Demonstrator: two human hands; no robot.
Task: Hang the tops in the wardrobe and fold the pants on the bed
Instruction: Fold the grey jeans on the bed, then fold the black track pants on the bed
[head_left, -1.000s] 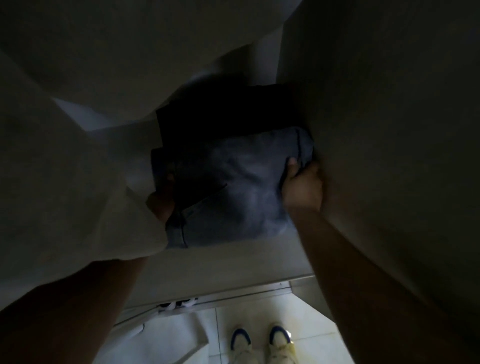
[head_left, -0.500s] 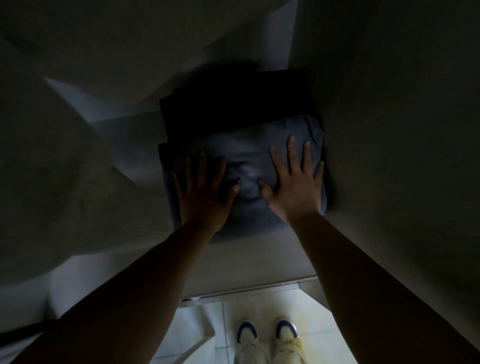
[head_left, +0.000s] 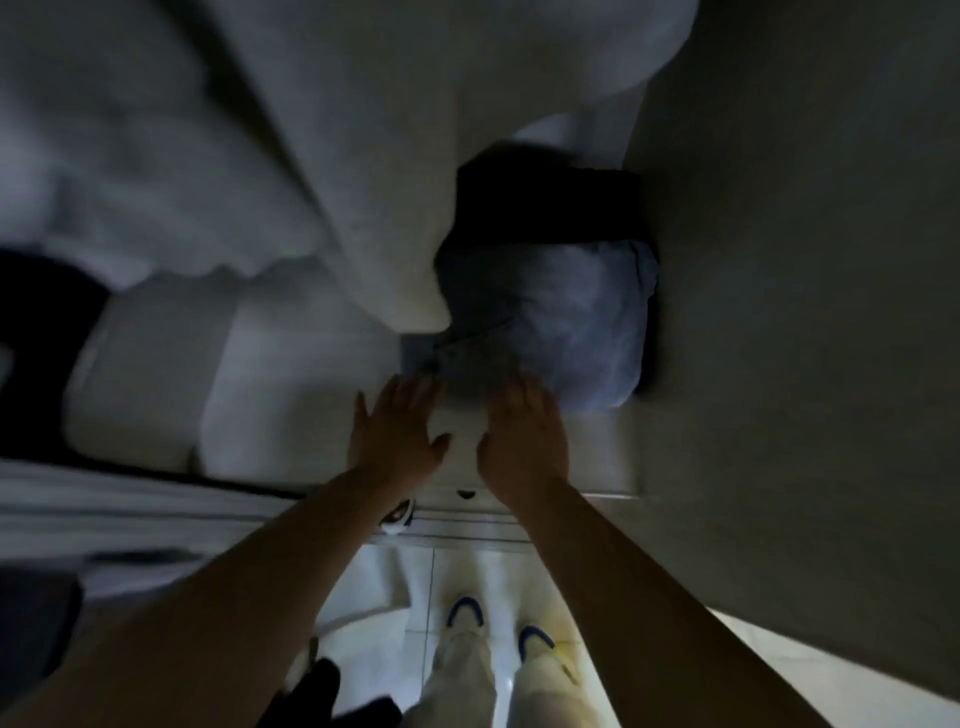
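Both hands are spread flat with straight fingers, holding nothing: the left hand (head_left: 397, 434) and right hand (head_left: 524, 441) lie side by side, palms down. Just beyond their fingertips sits the folded pants (head_left: 550, 322), a soft, rounded blue-grey bundle on the pale shelf (head_left: 597, 452). Behind it lies a darker folded cloth (head_left: 545, 202). A white, fuzzy top (head_left: 363, 156) hangs above the left hand.

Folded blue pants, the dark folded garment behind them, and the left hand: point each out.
folded blue pants (head_left: 561, 322), head view, middle of top face.
dark folded garment (head_left: 545, 208), head view, centre of visible part.
left hand (head_left: 395, 436), head view, back of hand.
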